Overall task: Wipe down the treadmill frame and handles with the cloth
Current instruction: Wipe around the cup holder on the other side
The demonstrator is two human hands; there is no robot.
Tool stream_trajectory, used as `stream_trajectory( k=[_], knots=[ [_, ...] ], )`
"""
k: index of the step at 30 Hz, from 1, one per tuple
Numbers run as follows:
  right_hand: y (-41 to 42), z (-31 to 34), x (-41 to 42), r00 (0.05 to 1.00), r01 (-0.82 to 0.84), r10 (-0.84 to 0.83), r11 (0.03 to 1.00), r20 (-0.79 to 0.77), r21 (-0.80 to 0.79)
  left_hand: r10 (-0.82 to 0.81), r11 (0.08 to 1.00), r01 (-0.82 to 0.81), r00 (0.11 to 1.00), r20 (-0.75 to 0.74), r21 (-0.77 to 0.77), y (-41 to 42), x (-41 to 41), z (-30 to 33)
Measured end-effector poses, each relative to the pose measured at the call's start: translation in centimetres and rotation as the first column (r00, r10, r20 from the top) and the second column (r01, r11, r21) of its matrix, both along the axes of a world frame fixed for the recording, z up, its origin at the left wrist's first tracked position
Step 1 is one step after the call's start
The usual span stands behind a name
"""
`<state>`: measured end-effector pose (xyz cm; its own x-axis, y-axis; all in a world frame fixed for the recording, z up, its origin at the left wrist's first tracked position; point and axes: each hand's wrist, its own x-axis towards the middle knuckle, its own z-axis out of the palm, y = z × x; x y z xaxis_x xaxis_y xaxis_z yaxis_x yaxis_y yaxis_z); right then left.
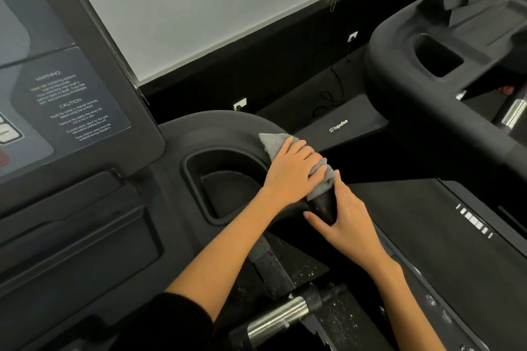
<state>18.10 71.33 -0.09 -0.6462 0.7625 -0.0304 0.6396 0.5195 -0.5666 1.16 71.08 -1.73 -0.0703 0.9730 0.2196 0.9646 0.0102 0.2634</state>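
A grey cloth lies draped over the black right side rail of the treadmill, just right of the cup holder. My left hand presses flat on top of the cloth, fingers spread across it. My right hand wraps around the black handle end just below the cloth, thumb on one side and fingers on the other. Part of the cloth is hidden beneath my left hand.
The console screen with warning text rises at the left. A chrome grip bar sits below my arms. A second treadmill stands to the right, with a narrow gap of dark floor between. A white wall and cables lie behind.
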Motion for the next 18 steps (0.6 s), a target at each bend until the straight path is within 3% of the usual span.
stream_trajectory(
  k=[3,5,8,10,11,13,14,16,18],
  knots=[
    [0.0,0.3,0.3,0.998,0.013,-0.020,0.994,-0.065,-0.110,0.046,0.999,-0.046,0.998,-0.039,-0.001,0.9,1.1,0.5],
    [0.0,0.6,0.5,0.975,0.021,-0.076,0.968,-0.208,-0.251,0.033,0.999,-0.032,0.999,-0.028,0.011,0.6,2.3,0.5],
    [0.2,1.3,0.0,0.860,0.147,-0.284,0.933,-0.423,-0.329,0.000,0.999,-0.001,0.999,0.034,0.035,-1.0,4.4,-0.1],
    [0.5,1.8,-0.7,0.818,0.214,-0.295,0.953,-0.493,-0.215,-0.025,0.998,0.010,0.965,0.261,0.059,-1.8,4.8,0.2],
    [0.8,1.9,-1.0,0.824,0.218,-0.259,0.966,-0.504,-0.141,-0.006,0.999,-0.016,0.887,0.462,0.044,-2.2,4.4,0.9],
    [1.4,1.7,-1.9,0.860,0.161,-0.157,0.986,-0.485,-0.033,0.051,0.992,-0.121,0.648,0.760,0.037,-2.8,3.3,2.5],
    [1.6,1.4,-2.5,0.890,0.111,-0.096,0.994,-0.445,0.010,0.076,0.974,-0.216,0.585,0.807,0.065,-3.2,2.5,3.0],
    [1.5,0.6,-3.9,0.960,0.017,0.013,0.994,-0.279,0.107,0.160,0.917,-0.384,0.600,0.784,0.107,-4.5,0.8,3.0],
    [1.0,-0.5,-5.1,0.999,-0.025,0.031,0.976,-0.025,0.216,0.305,0.875,-0.481,0.636,0.709,0.056,-6.0,-0.6,2.1]
  ],
)
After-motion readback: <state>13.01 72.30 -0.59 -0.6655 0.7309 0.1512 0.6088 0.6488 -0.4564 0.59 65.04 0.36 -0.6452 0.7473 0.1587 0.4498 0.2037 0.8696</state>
